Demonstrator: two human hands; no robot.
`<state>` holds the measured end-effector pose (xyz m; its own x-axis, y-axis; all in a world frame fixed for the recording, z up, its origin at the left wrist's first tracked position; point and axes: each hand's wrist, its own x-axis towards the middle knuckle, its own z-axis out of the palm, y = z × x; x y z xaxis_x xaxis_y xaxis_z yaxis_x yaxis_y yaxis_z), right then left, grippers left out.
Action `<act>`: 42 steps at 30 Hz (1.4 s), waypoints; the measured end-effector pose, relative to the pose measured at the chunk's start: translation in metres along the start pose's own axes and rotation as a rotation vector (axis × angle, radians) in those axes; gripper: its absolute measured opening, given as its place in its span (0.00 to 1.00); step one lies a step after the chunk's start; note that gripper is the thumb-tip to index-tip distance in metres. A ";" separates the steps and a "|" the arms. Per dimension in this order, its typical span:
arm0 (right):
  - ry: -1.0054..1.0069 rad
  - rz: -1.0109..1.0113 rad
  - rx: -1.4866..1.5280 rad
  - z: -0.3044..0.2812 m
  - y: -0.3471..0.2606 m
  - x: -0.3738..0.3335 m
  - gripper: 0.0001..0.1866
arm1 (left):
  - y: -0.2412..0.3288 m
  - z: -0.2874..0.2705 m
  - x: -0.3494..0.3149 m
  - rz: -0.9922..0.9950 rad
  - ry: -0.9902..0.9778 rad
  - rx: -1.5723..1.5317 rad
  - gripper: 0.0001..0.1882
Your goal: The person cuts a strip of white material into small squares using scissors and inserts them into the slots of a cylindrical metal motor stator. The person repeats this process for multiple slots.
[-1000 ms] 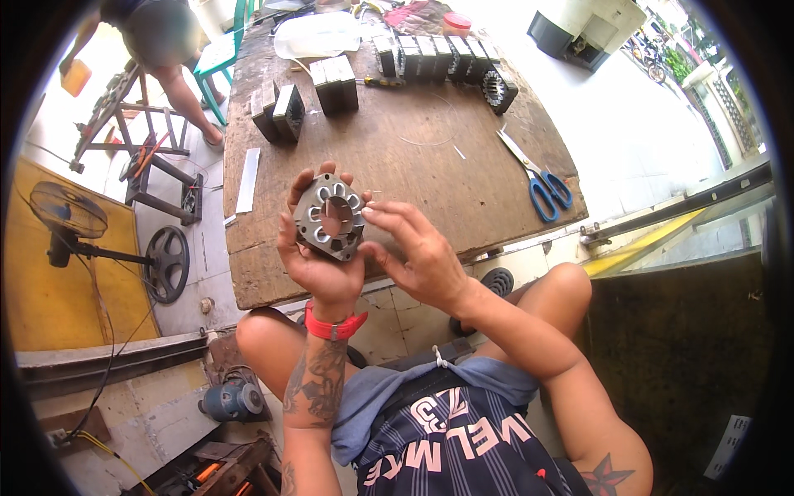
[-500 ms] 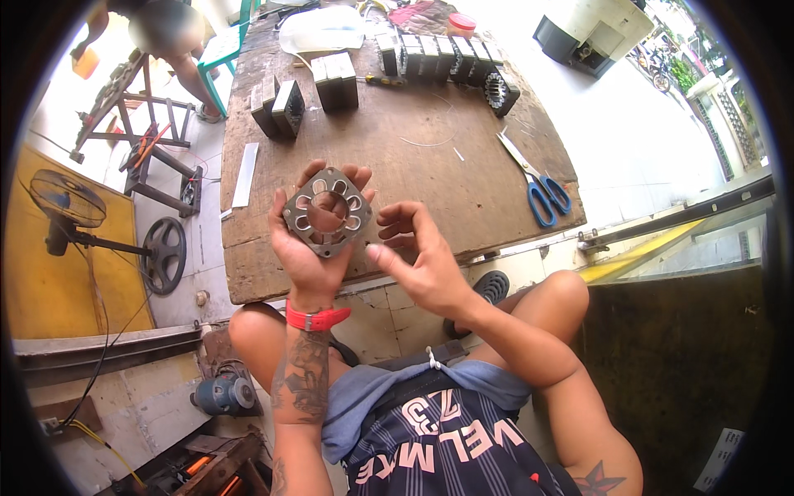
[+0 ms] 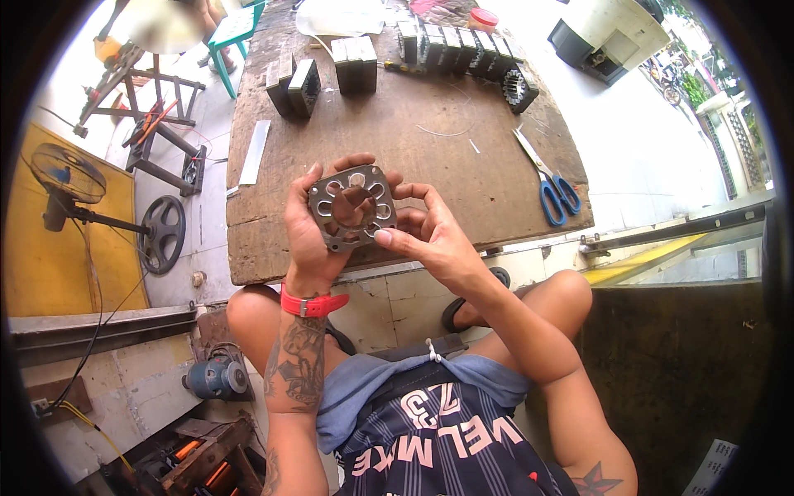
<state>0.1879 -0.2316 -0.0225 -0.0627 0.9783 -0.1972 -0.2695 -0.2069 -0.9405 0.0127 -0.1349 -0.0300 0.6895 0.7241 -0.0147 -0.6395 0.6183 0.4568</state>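
Observation:
A square metal stator core (image 3: 384,201), with a round middle opening ringed by slots with white liners, is held above the near edge of the table. My left hand (image 3: 308,236) cradles it from the left and beneath, and some of its fingers show through the opening. My right hand (image 3: 437,238) closes on the core's right side, its thumb at the lower right corner and its other fingers bent along the edge. The fingertips behind the core are hidden.
On the wooden table (image 3: 397,140) lie blue-handled scissors (image 3: 550,182), a white strip (image 3: 255,153) and thin white bits. Several more stator cores (image 3: 463,51) stand in a row at the back; others (image 3: 354,66) stand back left. A fan (image 3: 70,178) is left.
My right hand has come left onto the core's right side. The core has shifted slightly right and turned, so its edges sit more level. The view has shifted a little.

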 end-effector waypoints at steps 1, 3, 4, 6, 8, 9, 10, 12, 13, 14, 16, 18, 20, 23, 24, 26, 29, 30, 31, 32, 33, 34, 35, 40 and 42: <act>-0.003 0.002 0.007 -0.001 0.001 0.000 0.40 | -0.001 0.001 0.000 0.008 0.008 0.012 0.36; -0.005 0.006 0.035 -0.003 0.002 0.001 0.40 | -0.003 0.003 0.000 0.022 0.008 0.050 0.36; -0.005 0.007 0.057 -0.004 0.003 0.003 0.40 | -0.005 0.004 0.001 0.047 0.035 0.130 0.37; -0.008 0.000 0.070 -0.006 0.003 0.005 0.41 | -0.010 0.006 0.002 0.116 0.094 0.297 0.39; -0.014 -0.013 0.056 -0.007 0.001 0.004 0.42 | -0.017 0.008 0.002 0.209 0.076 0.498 0.39; -0.003 -0.032 -0.019 -0.008 -0.001 0.003 0.42 | -0.020 0.009 0.002 0.263 0.049 0.589 0.39; 0.017 -0.050 -0.095 -0.011 -0.005 0.001 0.43 | -0.019 0.008 0.003 0.317 0.002 0.760 0.38; 0.085 -0.168 -0.343 -0.017 -0.012 -0.003 0.41 | -0.017 0.008 0.006 0.482 -0.022 1.058 0.39; 0.123 -0.223 -0.458 -0.022 -0.018 -0.006 0.38 | -0.016 0.008 0.007 0.530 0.000 1.168 0.40; 0.151 -0.253 -0.574 -0.029 -0.023 -0.006 0.35 | -0.015 0.009 0.009 0.531 0.019 1.281 0.41; 0.216 -0.315 -0.692 -0.042 -0.032 -0.007 0.25 | -0.013 0.011 0.015 0.516 0.073 1.510 0.41; 0.284 -0.314 -0.806 -0.055 -0.037 -0.006 0.22 | -0.013 0.013 0.027 0.565 0.079 1.600 0.42; 0.362 -0.340 -0.891 -0.065 -0.038 -0.005 0.18 | -0.013 0.012 0.042 0.584 0.063 1.645 0.41; 0.407 -0.355 -1.080 -0.076 -0.034 -0.001 0.17 | -0.007 0.005 0.066 0.553 0.097 1.664 0.41; 0.386 -0.393 -1.106 -0.078 -0.032 0.001 0.17 | -0.004 0.003 0.074 0.545 0.092 1.645 0.40; 0.362 -0.497 -1.274 -0.079 -0.028 0.003 0.17 | 0.003 0.000 0.088 0.552 0.078 1.638 0.39; 0.326 -0.489 -1.406 -0.078 -0.024 0.002 0.18 | 0.010 -0.001 0.099 0.514 0.052 1.640 0.37; 0.319 -0.487 -1.427 -0.078 -0.024 0.001 0.18 | 0.012 0.000 0.098 0.496 0.043 1.648 0.36; 0.311 -0.488 -1.444 -0.078 -0.024 0.000 0.18 | 0.014 0.001 0.096 0.475 0.042 1.654 0.36; 0.302 -0.480 -1.455 -0.078 -0.024 -0.001 0.19 | 0.015 0.004 0.093 0.493 0.041 1.704 0.34; 0.294 -0.482 -1.464 -0.079 -0.024 -0.002 0.19 | 0.020 0.007 0.091 0.561 0.028 1.717 0.33; 0.288 -0.491 -1.470 -0.079 -0.024 -0.002 0.18 | 0.027 0.011 0.090 0.593 0.035 1.734 0.31; 0.286 -0.517 -1.471 -0.079 -0.023 -0.003 0.18 | 0.034 0.016 0.090 0.622 0.043 1.750 0.30; 0.273 -0.510 -1.486 -0.076 -0.023 -0.003 0.18 | 0.091 0.055 0.161 0.740 0.135 1.946 0.14; 0.259 -0.507 -1.480 -0.076 -0.025 -0.003 0.18 | 0.101 0.066 0.209 0.590 0.186 2.188 0.14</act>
<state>0.2683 -0.2288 -0.0191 -0.0605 0.9477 0.3133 0.9343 0.1643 -0.3165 0.1145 0.0584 0.0720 0.5147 0.7319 0.4465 0.6205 -0.6774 0.3950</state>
